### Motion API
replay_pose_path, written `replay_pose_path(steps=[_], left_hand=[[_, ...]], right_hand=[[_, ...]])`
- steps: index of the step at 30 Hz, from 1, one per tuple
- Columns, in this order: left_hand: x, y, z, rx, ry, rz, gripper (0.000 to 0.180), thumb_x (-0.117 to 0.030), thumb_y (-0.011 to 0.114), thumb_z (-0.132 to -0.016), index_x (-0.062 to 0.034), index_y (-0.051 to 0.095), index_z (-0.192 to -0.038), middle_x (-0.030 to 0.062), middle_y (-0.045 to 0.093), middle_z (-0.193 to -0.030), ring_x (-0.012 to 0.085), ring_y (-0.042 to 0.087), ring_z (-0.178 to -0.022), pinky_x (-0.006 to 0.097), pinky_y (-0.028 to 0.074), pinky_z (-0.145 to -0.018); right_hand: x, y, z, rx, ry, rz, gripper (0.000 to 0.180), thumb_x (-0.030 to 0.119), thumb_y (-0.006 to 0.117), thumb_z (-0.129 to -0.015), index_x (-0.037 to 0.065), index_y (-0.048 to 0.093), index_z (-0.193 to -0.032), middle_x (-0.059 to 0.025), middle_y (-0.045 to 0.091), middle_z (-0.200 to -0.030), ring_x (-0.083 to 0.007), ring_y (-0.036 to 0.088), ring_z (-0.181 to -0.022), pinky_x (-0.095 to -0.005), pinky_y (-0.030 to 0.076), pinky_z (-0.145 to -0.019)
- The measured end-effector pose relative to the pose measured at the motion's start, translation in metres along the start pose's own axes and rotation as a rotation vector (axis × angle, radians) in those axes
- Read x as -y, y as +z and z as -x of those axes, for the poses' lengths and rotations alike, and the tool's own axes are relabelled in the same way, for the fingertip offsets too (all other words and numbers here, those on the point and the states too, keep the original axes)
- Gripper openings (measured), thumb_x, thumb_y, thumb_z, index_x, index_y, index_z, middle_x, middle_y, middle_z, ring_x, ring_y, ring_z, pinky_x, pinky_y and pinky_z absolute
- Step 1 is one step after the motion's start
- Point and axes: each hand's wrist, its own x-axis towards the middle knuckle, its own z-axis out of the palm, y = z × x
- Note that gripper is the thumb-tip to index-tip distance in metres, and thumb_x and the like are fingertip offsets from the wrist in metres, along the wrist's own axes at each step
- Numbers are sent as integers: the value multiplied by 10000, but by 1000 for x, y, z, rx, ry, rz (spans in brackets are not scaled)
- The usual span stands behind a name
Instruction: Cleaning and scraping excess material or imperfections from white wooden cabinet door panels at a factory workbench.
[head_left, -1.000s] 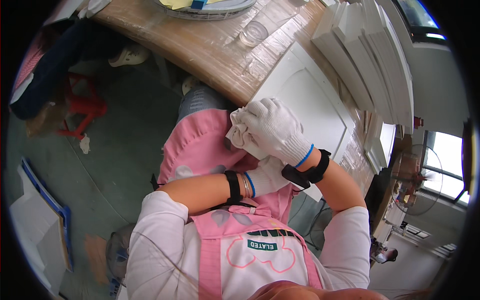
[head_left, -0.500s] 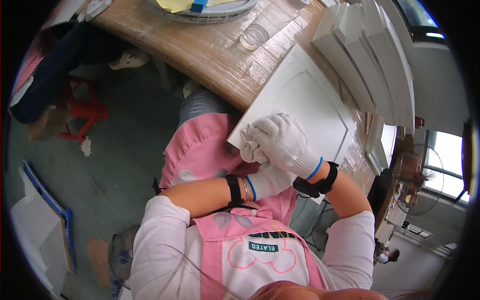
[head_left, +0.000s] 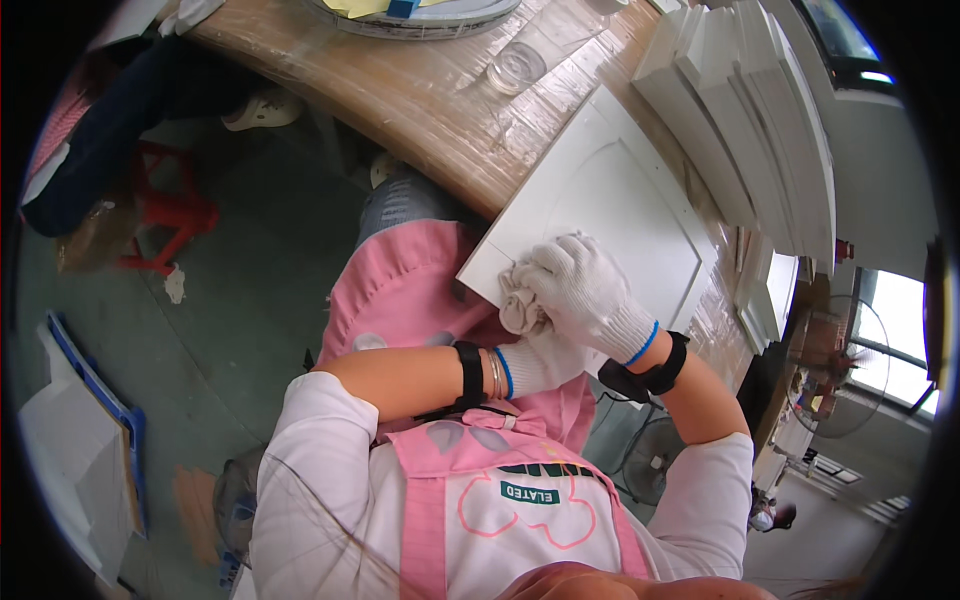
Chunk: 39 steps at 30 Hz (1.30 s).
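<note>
One view only here, from the head, looking steeply down the person's own chest and pink apron [head_left: 470, 470] onto the hands. It sits close: the torso fills the lower middle, both forearms rise from the bottom edge and meet near the centre. The right hand [head_left: 585, 295] in its white glove lies almost dead centre, the left hand [head_left: 535, 355] just below and partly under it. Beyond the hands the white panel [head_left: 620, 190] and wooden table [head_left: 430, 90] run toward the top edge, bending with the fisheye. Left of the hands the view drops to the floor [head_left: 240, 300]; right of them, stacked white boards [head_left: 740, 120] curve along the rim. Dark corners ring it all.
</note>
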Motion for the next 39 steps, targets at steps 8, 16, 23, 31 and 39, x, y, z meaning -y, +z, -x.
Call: replay_pose_path(steps=[8, 16, 23, 31, 39], left_hand=[[-7, -25, -12, 101, -148, 131, 195, -209, 573, -891, -74, 654, -1007, 123, 673, -952, 248, 653, -911, 396, 491, -851], [0, -25, -12, 388, 146, -378, 401, -204, 490, -897, -78, 546, -1273, 134, 543, -1295, 288, 500, -1244, 418, 379, -1070], [-1, -39, -36, 643, -27, -737, 413, -195, 468, -936, -71, 494, -1329, 142, 484, -1373, 245, 471, -1292, 363, 355, -1114], [21, -19, 29, 452, -221, 352, 416, -202, 403, -1004, -111, 427, -1409, 136, 486, -1389, 204, 431, -1337, 346, 324, -1134], [3, -61, -2, 465, 364, -321, 433, -204, 446, -1005, -9, 438, -1391, 183, 476, -1414, 201, 439, -1340, 336, 341, -1128]], right_hand=[[5, -8, -6, 88, 58, 43, 258, 170, 630, -736, 171, 686, -988, -50, 608, -901, -286, 600, -860, -416, 503, -766], [-76, -32, -58, -133, 394, 24, 201, 120, 612, -776, 78, 659, -966, -138, 648, -1001, -337, 635, -926, -425, 522, -793], [-42, -33, -37, -111, 182, -248, 305, 140, 628, -752, 132, 683, -1052, -89, 642, -1055, -320, 620, -939, -397, 511, -799], [28, -30, -20, 33, -222, -145, 299, 172, 579, -772, 173, 655, -1061, -67, 583, -942, -258, 582, -920, -414, 479, -799], [34, -22, -35, 29, -221, -258, 310, 169, 579, -768, 126, 645, -1067, -110, 574, -993, -309, 572, -926, -434, 465, -818]])
